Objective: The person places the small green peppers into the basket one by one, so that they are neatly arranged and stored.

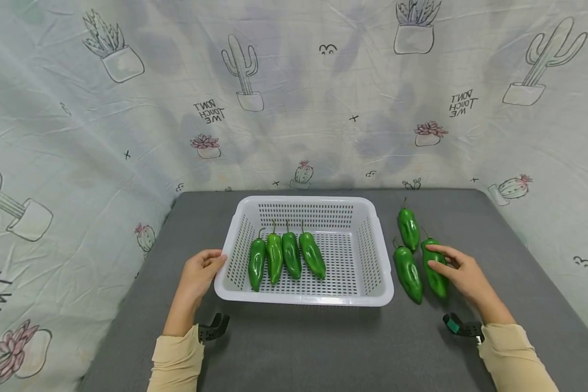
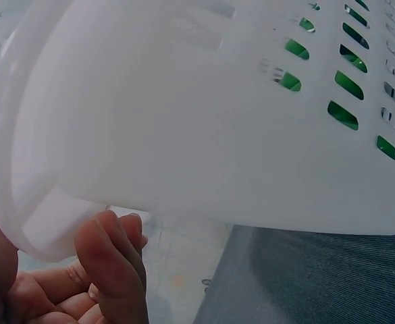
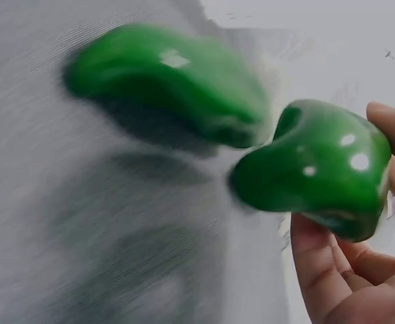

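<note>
At the left end of a white plastic basket (image 1: 304, 300), my left hand (image 1: 198, 276) grips the rim between thumb and fingers; the left wrist view shows the fingertips (image 2: 106, 246) by the basket's corner. Several green peppers (image 1: 291, 256) lie side by side inside, stems pointing away from me. To the right of the basket, my right hand (image 1: 467, 275) pinches a glossy green pepper (image 1: 439, 284) across its upper half. In the right wrist view this pepper (image 3: 319, 162) sits between thumb and fingers, with another pepper (image 3: 163, 77) beyond it.
Two more green peppers, one nearer (image 1: 409, 275) and one farther back (image 1: 409, 228), lie between the basket and my right hand. All stand on a dark grey tabletop (image 1: 323, 348). A pale curtain (image 1: 294, 136) printed with cacti hangs behind and on both sides.
</note>
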A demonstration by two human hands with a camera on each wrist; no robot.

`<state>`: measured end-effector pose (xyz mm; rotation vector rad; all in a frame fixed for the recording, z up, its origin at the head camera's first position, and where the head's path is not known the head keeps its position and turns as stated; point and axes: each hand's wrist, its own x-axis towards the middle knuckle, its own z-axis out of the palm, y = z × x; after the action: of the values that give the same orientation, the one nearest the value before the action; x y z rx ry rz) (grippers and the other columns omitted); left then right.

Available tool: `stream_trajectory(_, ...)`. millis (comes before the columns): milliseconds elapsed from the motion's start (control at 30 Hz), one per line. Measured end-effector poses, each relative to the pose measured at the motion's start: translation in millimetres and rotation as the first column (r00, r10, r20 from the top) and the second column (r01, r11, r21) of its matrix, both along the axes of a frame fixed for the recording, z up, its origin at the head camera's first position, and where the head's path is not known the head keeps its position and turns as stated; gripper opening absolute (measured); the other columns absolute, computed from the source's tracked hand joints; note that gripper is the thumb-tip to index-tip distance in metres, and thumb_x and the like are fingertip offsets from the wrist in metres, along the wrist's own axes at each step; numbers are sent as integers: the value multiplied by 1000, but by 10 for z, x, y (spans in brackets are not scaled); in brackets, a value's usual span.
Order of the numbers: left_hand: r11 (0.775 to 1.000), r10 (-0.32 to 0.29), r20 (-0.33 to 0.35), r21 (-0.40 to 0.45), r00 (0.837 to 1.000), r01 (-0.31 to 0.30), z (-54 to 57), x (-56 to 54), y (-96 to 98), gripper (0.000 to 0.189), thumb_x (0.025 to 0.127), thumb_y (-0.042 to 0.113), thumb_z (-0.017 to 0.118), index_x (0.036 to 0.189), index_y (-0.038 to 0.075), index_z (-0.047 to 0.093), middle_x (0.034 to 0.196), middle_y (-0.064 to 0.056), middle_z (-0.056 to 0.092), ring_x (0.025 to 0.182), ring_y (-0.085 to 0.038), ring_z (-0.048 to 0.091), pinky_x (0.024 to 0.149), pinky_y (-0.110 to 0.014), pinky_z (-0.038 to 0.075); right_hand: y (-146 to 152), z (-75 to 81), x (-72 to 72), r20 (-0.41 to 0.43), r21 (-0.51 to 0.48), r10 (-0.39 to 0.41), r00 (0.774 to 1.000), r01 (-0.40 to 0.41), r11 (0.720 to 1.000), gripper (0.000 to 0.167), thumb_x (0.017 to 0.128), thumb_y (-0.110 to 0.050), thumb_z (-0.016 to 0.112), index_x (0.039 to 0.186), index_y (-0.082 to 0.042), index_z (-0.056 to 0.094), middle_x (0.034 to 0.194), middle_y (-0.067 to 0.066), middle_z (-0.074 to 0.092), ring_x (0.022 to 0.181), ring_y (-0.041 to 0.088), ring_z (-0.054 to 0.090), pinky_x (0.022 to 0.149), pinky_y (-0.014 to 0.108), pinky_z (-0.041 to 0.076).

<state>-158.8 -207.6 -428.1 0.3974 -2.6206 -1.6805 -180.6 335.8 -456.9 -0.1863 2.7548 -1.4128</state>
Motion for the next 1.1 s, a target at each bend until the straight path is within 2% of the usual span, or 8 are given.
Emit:
stream_trajectory(300, 1000, 7, 10, 2, 1000, -7, 18, -8, 5, 37, 96, 21, 56, 122, -5, 55, 108, -20, 64, 83, -9, 61, 69, -21, 48, -180, 293, -123, -47, -70, 26, 999, -29, 997, 51, 95, -26, 59, 139, -5, 46, 149, 27, 28, 132, 50, 25, 95, 67, 27)
stream_trajectory(467, 1000, -4, 4, 2, 1000, 4, 32, -14, 4, 39, 96, 23, 57, 123, -6, 54, 107, -19, 64, 83, -8, 60, 70, -21, 48, -303, 440, -217, -55, -44, 39, 998, -41, 998, 52, 95, -30, 59, 140, -9, 45, 151, 22, 29, 133, 47, 27, 94, 63, 31)
stream_trajectory(667, 1000, -5, 5, -4, 1000, 5, 32, -24, 9, 37, 96, 22, 57, 122, -5, 55, 107, -19, 64, 83, -9, 61, 69, -22, 49, -467, 572, -337, -57, -63, 52, 997, -55, 996, 51, 93, -32, 61, 138, -13, 48, 151, 16, 32, 134, 39, 29, 99, 61, 29)
stream_trajectory(900, 1000, 2, 0, 5, 1000, -2, 29, -18, 12, 37, 96, 21, 57, 122, -6, 55, 108, -22, 64, 83, -10, 61, 69, -20, 48, -684, 715, -469, -81, -81, 123, 989, -130, 988, 51, 93, -29, 62, 138, -11, 47, 151, 16, 32, 136, 41, 28, 99, 62, 31)
stream_trajectory(1100, 1000, 4, 4, 8, 1000, -4, 27, -11, 6, 36, 96, 20, 56, 121, -7, 55, 107, -22, 64, 80, -6, 60, 67, -19, 48, -915, 792, -534, -53, -103, 146, 988, -151, 983, 51, 93, -27, 62, 138, -10, 47, 151, 14, 32, 136, 41, 30, 97, 57, 35)
